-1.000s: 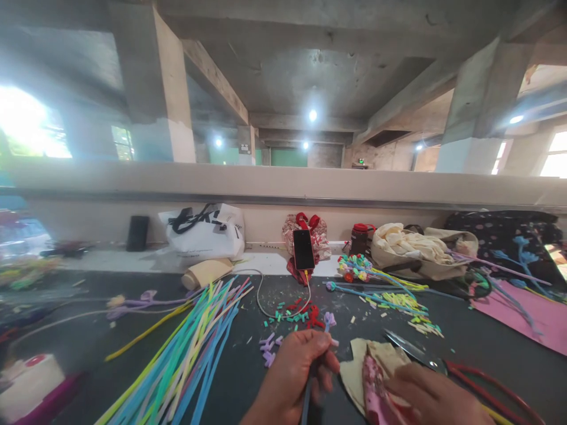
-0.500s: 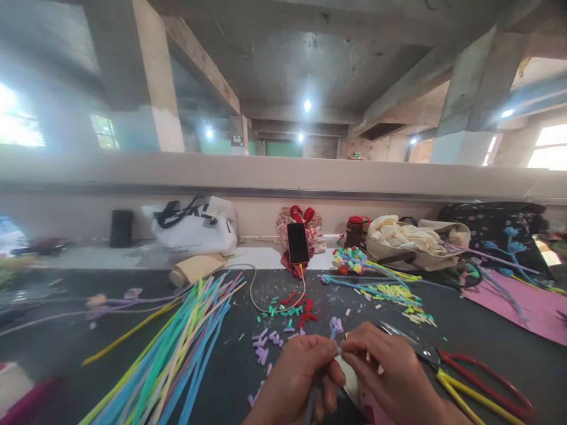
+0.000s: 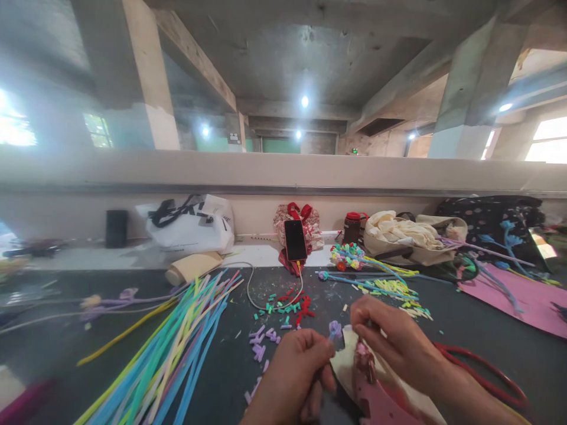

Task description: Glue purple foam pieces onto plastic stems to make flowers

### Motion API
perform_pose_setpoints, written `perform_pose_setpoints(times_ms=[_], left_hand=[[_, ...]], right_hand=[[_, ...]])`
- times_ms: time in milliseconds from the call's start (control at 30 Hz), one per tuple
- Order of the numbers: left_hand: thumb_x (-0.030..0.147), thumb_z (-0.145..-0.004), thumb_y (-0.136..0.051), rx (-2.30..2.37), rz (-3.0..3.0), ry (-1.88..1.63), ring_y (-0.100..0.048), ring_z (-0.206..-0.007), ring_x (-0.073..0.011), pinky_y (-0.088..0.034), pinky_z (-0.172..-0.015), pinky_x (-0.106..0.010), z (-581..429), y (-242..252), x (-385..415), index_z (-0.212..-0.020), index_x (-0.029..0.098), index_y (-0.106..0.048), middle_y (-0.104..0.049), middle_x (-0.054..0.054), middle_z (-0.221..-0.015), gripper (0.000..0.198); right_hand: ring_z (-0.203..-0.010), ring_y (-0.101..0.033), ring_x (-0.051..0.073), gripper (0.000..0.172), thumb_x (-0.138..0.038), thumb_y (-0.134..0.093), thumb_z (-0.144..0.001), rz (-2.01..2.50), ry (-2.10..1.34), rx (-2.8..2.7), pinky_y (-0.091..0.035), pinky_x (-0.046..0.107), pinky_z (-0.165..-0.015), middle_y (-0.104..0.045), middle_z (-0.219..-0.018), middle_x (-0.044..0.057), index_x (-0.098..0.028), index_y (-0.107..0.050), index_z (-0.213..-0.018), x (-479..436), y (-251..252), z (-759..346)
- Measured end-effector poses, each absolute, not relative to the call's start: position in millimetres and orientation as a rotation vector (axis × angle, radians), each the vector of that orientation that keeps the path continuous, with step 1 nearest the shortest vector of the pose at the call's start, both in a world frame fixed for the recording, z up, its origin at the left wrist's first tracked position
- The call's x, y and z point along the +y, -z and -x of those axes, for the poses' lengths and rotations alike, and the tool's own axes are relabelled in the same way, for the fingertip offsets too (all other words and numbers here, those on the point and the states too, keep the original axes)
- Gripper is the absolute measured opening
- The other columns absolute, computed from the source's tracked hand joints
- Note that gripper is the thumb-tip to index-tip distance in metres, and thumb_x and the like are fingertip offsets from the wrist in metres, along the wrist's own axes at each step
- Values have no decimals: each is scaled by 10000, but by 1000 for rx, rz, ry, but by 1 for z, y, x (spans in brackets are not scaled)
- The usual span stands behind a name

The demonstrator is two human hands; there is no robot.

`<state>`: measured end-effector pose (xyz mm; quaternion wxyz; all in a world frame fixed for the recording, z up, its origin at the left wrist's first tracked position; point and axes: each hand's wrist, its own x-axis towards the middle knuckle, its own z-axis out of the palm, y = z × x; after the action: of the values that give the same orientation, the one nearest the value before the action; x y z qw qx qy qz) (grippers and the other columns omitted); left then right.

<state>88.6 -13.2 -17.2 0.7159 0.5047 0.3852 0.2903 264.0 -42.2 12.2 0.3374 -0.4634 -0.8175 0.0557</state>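
My left hand (image 3: 301,369) is closed in a pinch low in the middle of the head view. It holds a flower (image 3: 335,329) with a purple fuzzy head and a bit of blue stem showing above the fingers. To its right, my right hand (image 3: 385,336) is raised, its fingers pinched together; what they hold, if anything, is too small to make out. Below it are a pink object (image 3: 370,389), partly hidden, and a cream-coloured piece (image 3: 344,363). The red-handled scissors (image 3: 487,369) lie mostly behind my right forearm.
Many coloured pipe cleaners (image 3: 163,354) fan out at left. Purple cut pieces (image 3: 259,348), red pieces (image 3: 305,307) and yellow pieces (image 3: 392,289) lie scattered. Finished flowers (image 3: 348,257), a phone (image 3: 295,241) on a cable, a bottle (image 3: 352,227) and bags stand behind. Pink sheet (image 3: 514,298) at right.
My right hand has moved away from my left, up and to the right, and its forearm now covers much of the scissors. The pink object shows more. My left hand keeps the flower.
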Motion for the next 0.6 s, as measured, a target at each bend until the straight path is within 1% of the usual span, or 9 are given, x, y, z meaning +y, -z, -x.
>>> perform_pose_setpoints(times_ms=[100,200,367,500,600], left_hand=[[305,-683,-466,894,-1217,-630,-288,-174,-29,-110,-217,-145,-89,19,-14,-507,173,-458,-451,63,-303,220],[287,-675,-448,934,-1291,-595,-290,-171,-44,-113,-220,-162,-90,19,-17,-518,181,-460,-453,63,-300,189],[283,-671,-453,1036,-1375,-590,-297,-185,-41,-103,-261,-168,-91,16,-21,-515,176,-463,-469,59,-308,189],[284,-671,-429,1044,-1383,-555,-291,-185,-54,-121,-260,-182,-91,15,-21,-515,188,-455,-452,64,-297,186],[275,-660,-442,1072,-1377,-559,-290,-195,-48,-119,-287,-179,-92,14,-21,-511,184,-454,-448,66,-293,175]], right_hand=[[-783,-512,139,152,-155,-425,-856,1126,-177,-2204,-395,247,-688,-535,-788,13,-197,-459,-714,-37,-23,-271],[-855,-507,146,148,-153,-427,-856,1087,-169,-2248,-397,259,-734,-535,-853,25,-197,-485,-728,-36,-23,-271],[-837,-494,138,154,-120,-410,-852,1101,-154,-2296,-396,269,-745,-526,-904,34,-190,-498,-748,-41,-15,-265],[-867,-484,146,136,-134,-413,-856,1114,-143,-2310,-397,280,-761,-523,-937,43,-191,-501,-769,-43,-13,-264],[-869,-480,147,144,-137,-410,-859,1136,-132,-2316,-401,281,-758,-523,-945,41,-193,-502,-762,-44,-15,-262]])
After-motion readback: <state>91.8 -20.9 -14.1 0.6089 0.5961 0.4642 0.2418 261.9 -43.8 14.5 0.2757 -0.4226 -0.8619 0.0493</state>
